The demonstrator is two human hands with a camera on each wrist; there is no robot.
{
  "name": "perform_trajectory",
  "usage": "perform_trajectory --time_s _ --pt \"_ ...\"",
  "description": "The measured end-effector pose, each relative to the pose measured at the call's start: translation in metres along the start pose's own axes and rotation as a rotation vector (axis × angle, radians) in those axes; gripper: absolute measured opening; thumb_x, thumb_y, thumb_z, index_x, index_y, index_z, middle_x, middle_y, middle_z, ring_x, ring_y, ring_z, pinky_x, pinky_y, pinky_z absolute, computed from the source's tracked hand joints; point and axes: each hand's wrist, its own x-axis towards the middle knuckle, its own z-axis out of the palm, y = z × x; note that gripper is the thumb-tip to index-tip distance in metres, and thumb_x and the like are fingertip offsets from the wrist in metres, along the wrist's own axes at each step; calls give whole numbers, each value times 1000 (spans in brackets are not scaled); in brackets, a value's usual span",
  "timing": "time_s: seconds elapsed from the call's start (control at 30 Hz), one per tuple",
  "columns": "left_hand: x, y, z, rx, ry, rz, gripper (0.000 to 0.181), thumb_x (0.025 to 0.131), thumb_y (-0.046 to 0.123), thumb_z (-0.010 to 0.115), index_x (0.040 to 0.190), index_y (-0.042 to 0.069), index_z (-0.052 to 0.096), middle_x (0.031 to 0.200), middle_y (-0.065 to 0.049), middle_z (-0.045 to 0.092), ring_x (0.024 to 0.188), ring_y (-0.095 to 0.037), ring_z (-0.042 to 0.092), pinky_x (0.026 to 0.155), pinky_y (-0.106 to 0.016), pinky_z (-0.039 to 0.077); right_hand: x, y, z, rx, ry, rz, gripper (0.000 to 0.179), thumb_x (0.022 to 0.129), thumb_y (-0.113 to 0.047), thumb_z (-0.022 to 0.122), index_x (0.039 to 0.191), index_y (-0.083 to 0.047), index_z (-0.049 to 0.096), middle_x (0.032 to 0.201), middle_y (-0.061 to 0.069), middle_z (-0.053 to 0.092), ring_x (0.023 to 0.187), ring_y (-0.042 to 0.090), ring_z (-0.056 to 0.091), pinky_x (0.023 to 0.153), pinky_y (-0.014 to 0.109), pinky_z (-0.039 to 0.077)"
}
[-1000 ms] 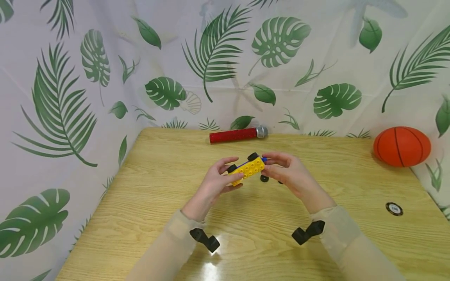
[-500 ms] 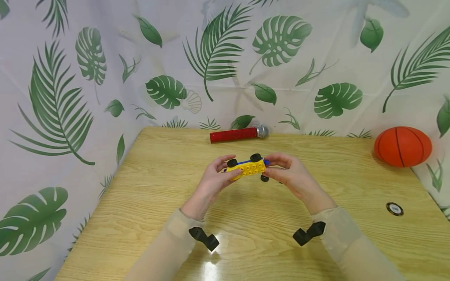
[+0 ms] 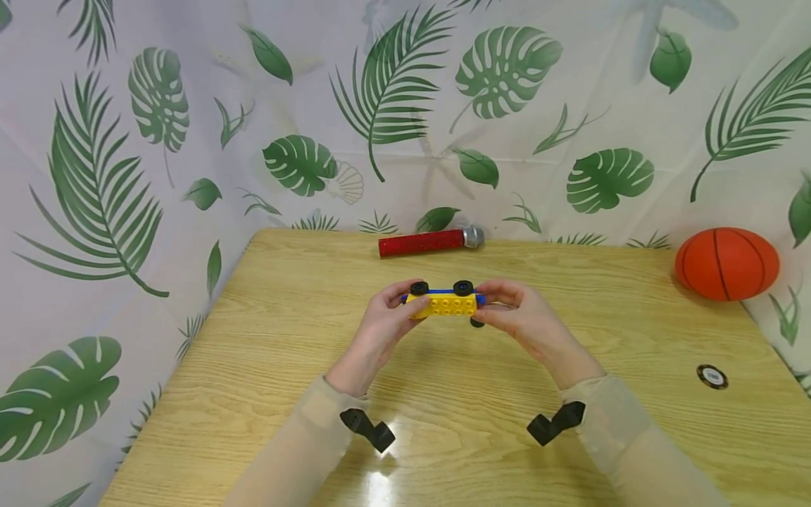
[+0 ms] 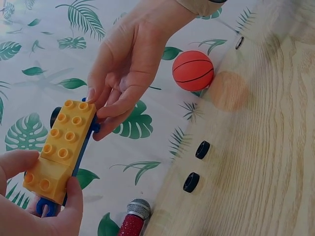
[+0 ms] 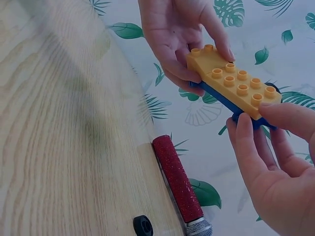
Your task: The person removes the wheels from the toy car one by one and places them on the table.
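Observation:
A toy car [image 3: 451, 304] with a yellow studded body, a blue base and black wheels is held up over the table between both hands. My left hand [image 3: 382, 329] grips its left end, thumb on the yellow top. At the other end, the thumb and fingers of my right hand [image 3: 532, 320] pinch the corner by a blue hitch [image 4: 96, 127]. Two wheels [image 3: 463, 287] show along the car's far side in the head view. A loose black wheel [image 4: 191, 182] and a second loose wheel [image 4: 202, 150] stand on the table in the left wrist view.
A red glittery microphone [image 3: 421, 243] lies along the table's back edge. An orange toy basketball [image 3: 726, 264] sits at the back right, with a round black-rimmed chip [image 3: 712, 376] nearer the front. Behind the wooden table [image 3: 266, 394] hangs a leaf-print cloth [image 3: 405, 204].
The toy car has turned from a slant to level, its left end rising and its wheels coming more into sight. Both hands keep their hold and have barely moved.

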Motion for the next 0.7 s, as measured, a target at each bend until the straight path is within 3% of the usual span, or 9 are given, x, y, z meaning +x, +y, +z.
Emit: perform_trajectory --time_s 0.33,0.7 --pt "0 3 2 -9 50 -26 46 92 0 66 136 -1 54 129 -18 59 107 -20 64 100 -39 52 -1 -3 0 -53 -27 33 51 91 0 66 137 8 45 104 -2 64 93 8 68 88 23 56" --pt "-1 5 3 -19 68 -9 40 90 0 69 128 1 56 108 -11 61 96 -17 65 106 -45 47 -3 -7 1 2 -79 60 51 98 -6 60 141 11 40 106 1 63 96 12 67 88 25 57"
